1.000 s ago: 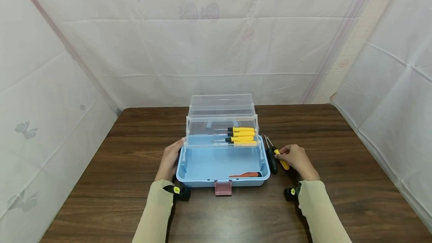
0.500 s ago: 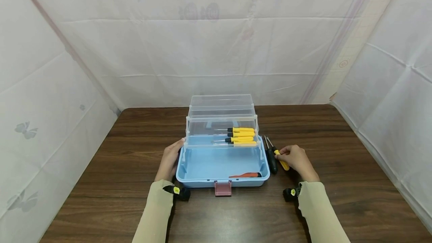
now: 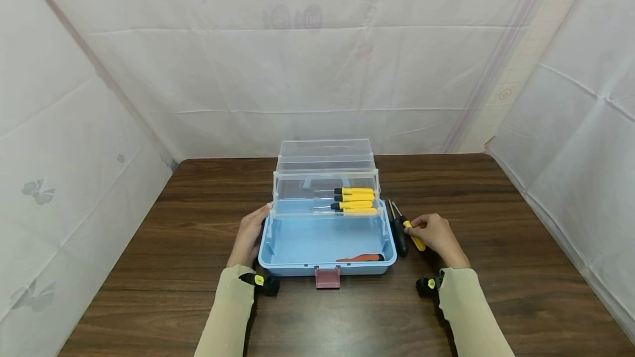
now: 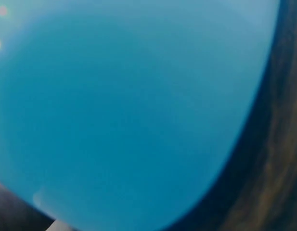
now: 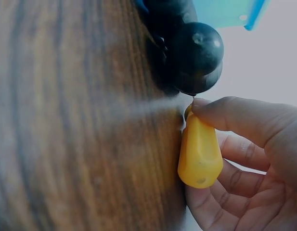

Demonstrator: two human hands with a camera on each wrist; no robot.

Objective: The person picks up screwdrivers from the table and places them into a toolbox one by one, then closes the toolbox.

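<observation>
Left hand (image 3: pixel 246 237) lies flat; right hand (image 3: pixel 436 234) curled in a grip.

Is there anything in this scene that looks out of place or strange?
Nothing looks damaged or spilled. Two screwdrivers lie outside the open blue plastic toolbox, on the brown wooden table: a black-handled one and a yellow-handled one that the right hand pinches. The left hand rests on the box's side.

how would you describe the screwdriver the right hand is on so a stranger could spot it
Find the open light-blue plastic toolbox on the brown wooden table. Two screwdrivers lie beside its right wall. It is the outer yellow-handled screwdriver, pinched by the right hand; its neighbour, the black-handled screwdriver, lies nearer the box.
</observation>
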